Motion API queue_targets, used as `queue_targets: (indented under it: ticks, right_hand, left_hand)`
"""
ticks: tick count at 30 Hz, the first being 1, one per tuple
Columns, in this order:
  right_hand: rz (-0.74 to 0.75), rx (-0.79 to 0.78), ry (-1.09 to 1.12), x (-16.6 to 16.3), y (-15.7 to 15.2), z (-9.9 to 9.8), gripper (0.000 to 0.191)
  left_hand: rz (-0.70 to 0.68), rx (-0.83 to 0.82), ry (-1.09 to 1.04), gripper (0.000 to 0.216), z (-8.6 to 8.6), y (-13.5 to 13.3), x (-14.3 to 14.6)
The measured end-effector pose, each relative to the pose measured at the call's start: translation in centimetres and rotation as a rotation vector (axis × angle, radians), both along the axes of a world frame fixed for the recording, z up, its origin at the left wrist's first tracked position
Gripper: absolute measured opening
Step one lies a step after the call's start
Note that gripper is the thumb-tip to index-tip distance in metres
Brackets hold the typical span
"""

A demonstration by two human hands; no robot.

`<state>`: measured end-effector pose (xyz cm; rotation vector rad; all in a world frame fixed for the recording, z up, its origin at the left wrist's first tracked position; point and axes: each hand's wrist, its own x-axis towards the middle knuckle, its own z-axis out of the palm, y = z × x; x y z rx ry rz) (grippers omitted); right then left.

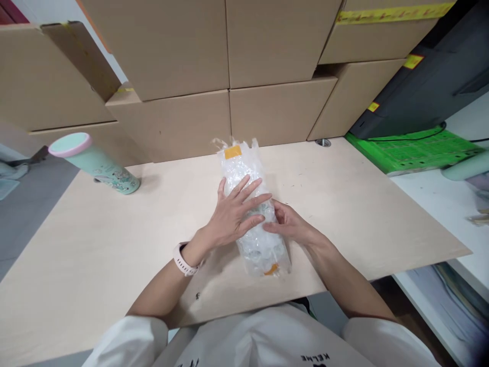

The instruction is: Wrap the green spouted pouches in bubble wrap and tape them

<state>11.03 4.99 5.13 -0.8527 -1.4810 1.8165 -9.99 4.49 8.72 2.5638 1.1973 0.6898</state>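
Note:
A long package wrapped in clear bubble wrap [250,168] lies lengthwise on the light wooden table [114,229], with orange tape at its far and near ends. My left hand [237,211] lies flat on top of the package, fingers stretched out and spread. A pale pink watch sits on that wrist. My right hand [288,224] touches the package's right side, fingers curled against the wrap near the left fingertips.
A mint-green bottle with a pink-rimmed lid [95,163] stands at the table's back left. Stacked cardboard boxes [229,76] wall off the back. A green mat [412,148] and a dark device [431,81] lie at the right.

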Motion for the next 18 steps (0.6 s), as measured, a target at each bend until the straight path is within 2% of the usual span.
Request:
queue_targets:
  ticks: [4,6,8,12,14,16,18]
  right_hand:
    - [0.012,0.010,0.061,0.3,-0.3,0.4,0.056]
    - [-0.060,0.026,0.093,0.4,-0.4,0.3,0.055]
    - [-0.170,0.033,0.146,0.4,-0.3,0.1,0.054]
    - [-0.359,0.028,0.225,0.0,0.1,-0.2,0.048]
    - [-0.419,0.028,0.237,-0.2,0.2,-0.2,0.046]
    - [-0.456,0.032,0.235,-0.3,0.1,-0.1,0.046]
    - [-0.476,0.044,0.219,-0.3,-0.1,0.1,0.046]
  left_hand:
    - [-0.044,-0.433,-0.363,0.049,0.2,0.7,-1.2]
    - [-0.100,-0.659,-0.580,0.054,0.2,0.8,-1.4]
    - [-0.128,-0.797,-0.743,0.065,0.0,0.8,-1.2]
    - [-0.030,-0.867,-0.899,0.106,-0.8,0.3,0.1]
    - [0.012,-0.858,-0.909,0.117,-1.1,0.0,0.8]
    - [0.035,-0.837,-0.926,0.113,-1.1,-0.4,1.3]
    - [0.044,-0.843,-0.985,0.098,-0.8,-0.7,1.6]
